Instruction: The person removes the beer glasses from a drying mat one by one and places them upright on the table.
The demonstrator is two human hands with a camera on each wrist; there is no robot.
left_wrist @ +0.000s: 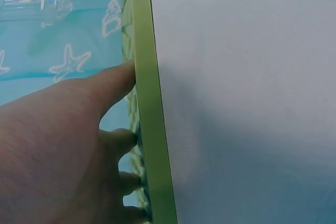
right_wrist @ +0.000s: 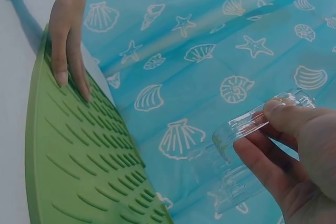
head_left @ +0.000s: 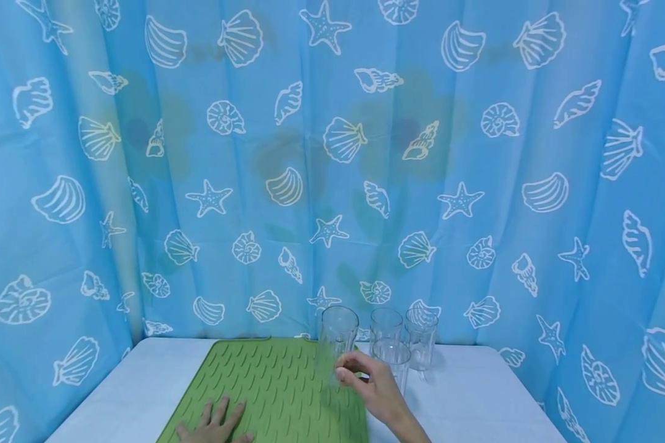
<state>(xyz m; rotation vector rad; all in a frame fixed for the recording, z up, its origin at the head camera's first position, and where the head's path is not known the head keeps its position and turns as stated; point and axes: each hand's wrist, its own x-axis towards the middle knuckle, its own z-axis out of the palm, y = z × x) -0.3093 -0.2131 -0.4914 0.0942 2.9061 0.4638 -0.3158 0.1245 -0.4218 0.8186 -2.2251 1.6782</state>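
Observation:
My right hand (head_left: 378, 389) pinches a clear drinking glass (head_left: 337, 335) between thumb and fingertips, over the right part of a green ridged mat (head_left: 266, 384). In the head view the glass has its round rim at the top. The right wrist view shows the thumb on one side of this glass (right_wrist: 244, 124) and the fingers on the other. With its fingers spread, my left hand (head_left: 213, 424) rests on the mat's near left part. Its fingertips meet the ridged surface beside the mat's edge (left_wrist: 149, 103) in the left wrist view.
Three more clear glasses stand close together right of the mat: a near one (head_left: 392, 354), one behind it (head_left: 386, 320) and one at the right (head_left: 421, 338). A white tabletop (head_left: 476, 400) lies under everything. Blue shell-patterned curtains (head_left: 332, 184) hang behind and at both sides.

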